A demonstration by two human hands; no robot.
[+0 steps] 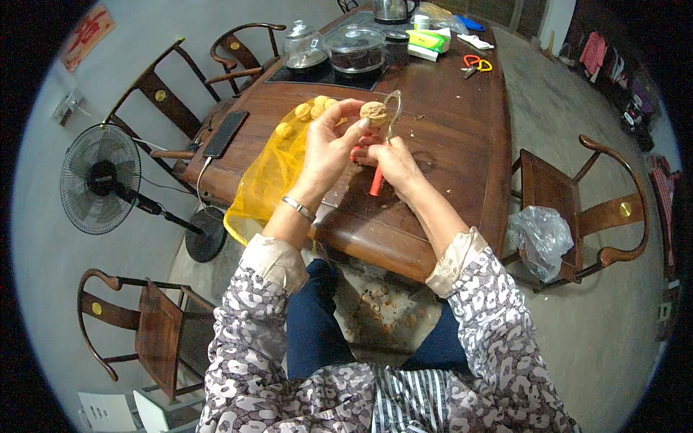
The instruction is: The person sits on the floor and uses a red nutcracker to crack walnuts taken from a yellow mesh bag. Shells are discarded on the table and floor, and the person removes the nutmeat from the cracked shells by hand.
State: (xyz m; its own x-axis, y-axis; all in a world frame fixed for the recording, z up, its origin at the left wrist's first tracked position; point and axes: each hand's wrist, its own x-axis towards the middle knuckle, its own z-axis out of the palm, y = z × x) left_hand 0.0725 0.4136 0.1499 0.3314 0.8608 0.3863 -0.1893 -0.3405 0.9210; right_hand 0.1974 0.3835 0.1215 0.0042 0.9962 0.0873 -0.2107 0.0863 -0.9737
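Observation:
Between the thumb and fingers of my left hand [328, 148] is a whole walnut [373, 112], raised above the table edge. My right hand [397, 164] is closed around the red handles of a metal nutcracker [376, 182]. Its curved jaws stand up beside the walnut, which seems to sit at or just in front of them; whether they touch cannot be made out. Left of my left hand lies a yellow mesh bag [263, 169] with several walnuts [303, 112] at its far end.
Across the wooden table [455, 166] lie a phone [227, 135] on a cable, glass pots [355, 49], a tissue pack [429, 42] and scissors [474, 65]. Shell bits [382, 314] litter the floor below. A fan [101, 179] stands left; a chair [552, 184] with a plastic bag [541, 242] is right.

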